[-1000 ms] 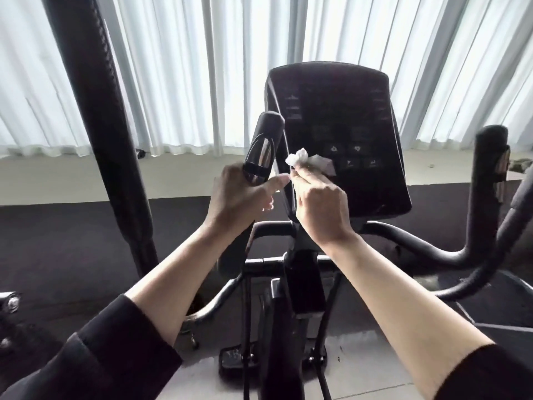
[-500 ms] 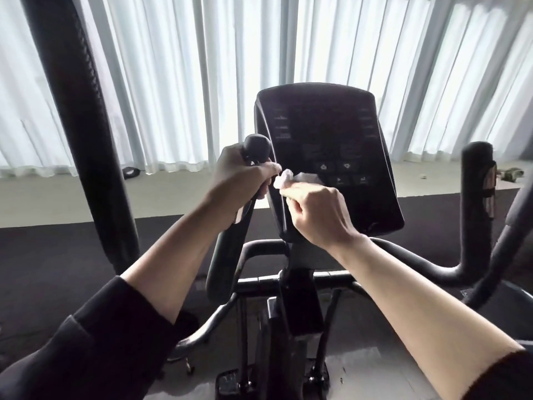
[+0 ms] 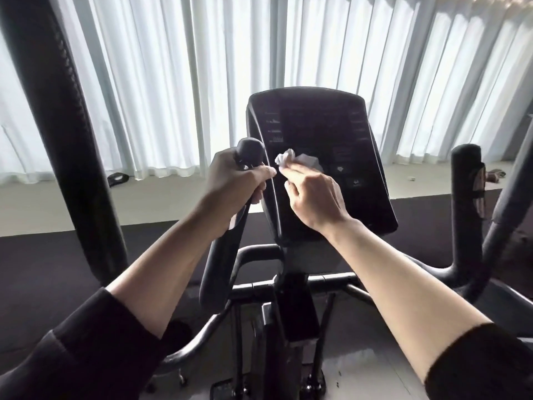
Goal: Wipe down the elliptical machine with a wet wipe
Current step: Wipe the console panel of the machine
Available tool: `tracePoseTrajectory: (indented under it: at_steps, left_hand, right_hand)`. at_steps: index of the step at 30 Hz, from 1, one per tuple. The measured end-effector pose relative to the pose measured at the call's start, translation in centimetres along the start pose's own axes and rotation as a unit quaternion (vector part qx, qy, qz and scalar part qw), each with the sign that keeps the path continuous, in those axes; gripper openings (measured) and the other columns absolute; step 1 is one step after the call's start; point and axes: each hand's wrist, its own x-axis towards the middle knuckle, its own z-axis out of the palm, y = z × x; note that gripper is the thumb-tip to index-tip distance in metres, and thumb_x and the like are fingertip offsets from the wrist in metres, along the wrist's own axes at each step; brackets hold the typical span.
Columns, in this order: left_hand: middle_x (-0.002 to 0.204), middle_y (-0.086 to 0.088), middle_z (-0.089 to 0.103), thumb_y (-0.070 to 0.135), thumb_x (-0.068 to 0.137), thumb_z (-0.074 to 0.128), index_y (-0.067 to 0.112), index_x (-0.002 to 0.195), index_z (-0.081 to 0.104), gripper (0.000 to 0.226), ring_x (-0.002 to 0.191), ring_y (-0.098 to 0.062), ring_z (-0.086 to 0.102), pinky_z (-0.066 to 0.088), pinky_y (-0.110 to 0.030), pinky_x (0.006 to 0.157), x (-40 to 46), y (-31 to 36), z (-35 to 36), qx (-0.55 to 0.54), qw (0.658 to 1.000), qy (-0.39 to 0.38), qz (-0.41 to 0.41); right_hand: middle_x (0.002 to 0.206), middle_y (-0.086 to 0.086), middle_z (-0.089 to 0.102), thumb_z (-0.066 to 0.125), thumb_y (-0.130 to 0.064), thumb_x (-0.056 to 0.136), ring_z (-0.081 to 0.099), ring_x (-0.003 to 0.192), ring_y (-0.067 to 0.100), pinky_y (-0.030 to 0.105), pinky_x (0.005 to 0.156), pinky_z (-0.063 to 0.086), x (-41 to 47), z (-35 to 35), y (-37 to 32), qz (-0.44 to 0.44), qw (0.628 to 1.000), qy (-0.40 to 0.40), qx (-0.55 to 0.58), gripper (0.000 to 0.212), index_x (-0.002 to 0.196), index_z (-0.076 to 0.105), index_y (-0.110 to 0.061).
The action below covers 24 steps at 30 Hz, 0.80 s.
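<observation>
The black elliptical machine fills the middle of the view, with its dark console (image 3: pixel 323 134) tilted toward me. My left hand (image 3: pixel 233 183) grips the top of the short left handlebar (image 3: pixel 222 261), fingers curled round it. My right hand (image 3: pixel 314 194) holds a crumpled white wet wipe (image 3: pixel 291 158) and presses it against the lower left part of the console face, beside the button area. Part of the wipe is hidden under my fingers.
A thick black moving arm (image 3: pixel 63 134) rises at the left. The right handlebar (image 3: pixel 465 203) stands upright at the right. White curtains (image 3: pixel 173 82) hang behind the machine over a pale floor strip. The machine's post and base (image 3: pixel 291 327) stand below.
My left hand slid up the left handlebar and now grips near its top. My right hand moved the wipe slightly rightward on the console. The view tilted upward.
</observation>
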Motion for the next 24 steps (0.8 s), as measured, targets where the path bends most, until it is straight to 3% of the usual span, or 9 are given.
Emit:
tracePoseTrajectory:
  at_steps: [4, 8, 10, 12, 14, 17, 20, 22, 24]
  left_hand:
    - [0.050, -0.001, 0.057, 0.018, 0.085, 0.072, 0.009, 0.070, 0.058, 0.023, 0.041, -0.010, 0.052, 0.043, -0.020, 0.044, -0.5, 0.2, -0.4, -0.026, 0.999, -0.034, -0.004]
    - [0.076, -0.016, 0.071, 0.059, 0.083, 0.048, 0.003, 0.094, 0.065, 0.060, 0.070, -0.027, 0.070, 0.059, -0.033, 0.069, 1.1, 0.7, -1.9, -0.174, 0.970, -0.126, -0.116]
    - [0.088, -0.017, 0.071, 0.043, 0.095, 0.050, 0.004, 0.102, 0.065, 0.042, 0.081, -0.028, 0.069, 0.057, -0.031, 0.075, 3.1, 0.4, -2.2, -0.138, 0.977, -0.096, -0.129]
    - [0.099, -0.011, 0.066, 0.013, 0.096, 0.057, 0.007, 0.111, 0.060, 0.016, 0.082, -0.020, 0.064, 0.054, -0.021, 0.064, 5.5, -0.3, -2.1, -0.030, 0.993, -0.063, -0.090]
    - [0.112, -0.006, 0.057, 0.000, 0.094, 0.057, 0.005, 0.129, 0.049, 0.037, 0.087, -0.012, 0.058, 0.049, -0.017, 0.067, 8.0, -1.5, -1.4, 0.044, 0.996, -0.052, -0.057]
    - [0.131, -0.013, 0.053, 0.012, 0.099, 0.053, 0.000, 0.144, 0.033, 0.050, 0.115, -0.026, 0.056, 0.040, -0.015, 0.087, 10.1, -3.1, 0.9, 0.142, 0.989, -0.025, -0.040]
    - [0.144, -0.020, 0.044, 0.038, 0.090, 0.053, 0.001, 0.149, 0.025, 0.076, 0.132, -0.034, 0.044, 0.033, -0.037, 0.111, 10.4, -5.0, 3.2, 0.161, 0.987, -0.003, -0.013]
    - [0.144, -0.026, 0.041, 0.050, 0.078, 0.052, 0.001, 0.150, 0.023, 0.091, 0.132, -0.038, 0.042, 0.035, -0.047, 0.111, 11.3, -7.0, 4.0, 0.134, 0.991, 0.024, -0.014]
    - [0.150, -0.024, 0.034, 0.045, 0.084, 0.058, 0.002, 0.152, 0.019, 0.089, 0.139, -0.036, 0.034, 0.025, -0.039, 0.118, 11.5, -6.8, 4.0, 0.122, 0.992, 0.004, -0.033]
  right_hand:
    - [0.135, 0.002, 0.059, 0.055, -0.009, 0.096, 0.051, 0.128, 0.018, 0.036, 0.105, 0.045, -0.6, 0.4, -0.3, -0.067, 0.995, -0.067, 0.030, 0.036, 0.133, 0.059, -0.011]
    - [0.152, -0.002, 0.041, 0.048, -0.019, 0.101, 0.036, 0.141, 0.015, 0.031, 0.115, 0.033, 1.5, 0.5, 1.8, -0.053, 0.997, -0.061, -0.009, 0.045, 0.146, 0.043, -0.019]
    - [0.156, -0.004, 0.035, 0.044, -0.022, 0.103, 0.029, 0.144, 0.016, 0.032, 0.119, 0.024, 3.7, 0.4, 2.8, 0.034, 0.999, -0.040, -0.008, 0.046, 0.149, 0.038, -0.022]
    - [0.158, -0.005, 0.030, 0.043, -0.023, 0.103, 0.022, 0.147, 0.013, 0.032, 0.122, 0.015, 4.9, 0.6, 2.3, 0.029, 0.998, -0.058, 0.017, 0.047, 0.150, 0.036, -0.022]
    - [0.158, -0.004, 0.029, 0.045, -0.022, 0.103, 0.021, 0.147, 0.009, 0.033, 0.122, 0.012, 5.4, 0.9, 1.7, -0.044, 0.994, -0.097, 0.010, 0.048, 0.150, 0.035, -0.020]
    - [0.159, -0.010, 0.025, 0.042, -0.027, 0.103, 0.017, 0.148, 0.008, 0.036, 0.122, -0.003, 7.3, 0.3, 3.7, -0.037, 0.996, -0.072, -0.035, 0.049, 0.151, 0.033, -0.028]
    - [0.159, -0.015, 0.023, 0.035, -0.031, 0.105, 0.010, 0.149, 0.007, 0.038, 0.118, -0.020, 9.4, -0.6, 6.2, 0.086, 0.993, -0.043, -0.073, 0.045, 0.150, 0.034, -0.033]
    - [0.159, -0.009, 0.025, 0.037, -0.029, 0.105, 0.014, 0.149, 0.008, 0.032, 0.118, -0.017, 9.8, 0.0, 5.2, 0.066, 0.996, -0.056, -0.035, 0.046, 0.150, 0.034, -0.028]
    - [0.159, -0.008, 0.026, 0.041, -0.025, 0.103, 0.017, 0.148, 0.008, 0.022, 0.118, -0.007, 9.5, 0.9, 3.4, -0.023, 0.996, -0.085, 0.019, 0.047, 0.150, 0.035, -0.025]
